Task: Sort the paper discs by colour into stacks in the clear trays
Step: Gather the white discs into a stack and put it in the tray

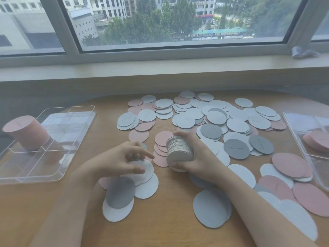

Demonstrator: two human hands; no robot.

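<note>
Nearest to us, loose discs (210,207) lie flat on the desk (170,229), white, grey and pink mixed, some overlapping.

Our left hand (122,159) hovers over a small overlapping group of white discs. Its fingers are curled and the thumb comes close to the forefinger, as if to pinch the top white disc (146,168); the blur does not let us say if it holds the disc already. We judge this is the pick of the next white disc.

Our right hand (195,157) grips a thick stack (179,148) of pale discs, thumb below and fingers above. The stack lies on its side: its long axis is about level and runs toward us and a little right, with one round face turned to us. We think it is held so that the left hand can add discs to this face.

Farther, the big unsorted heap (213,114) covers the desk.

On the left a clear tray (74,138) holds a tall pink stack (26,132), standing upright. On the right a second tray (302,125) holds some pink discs (316,141).
</note>
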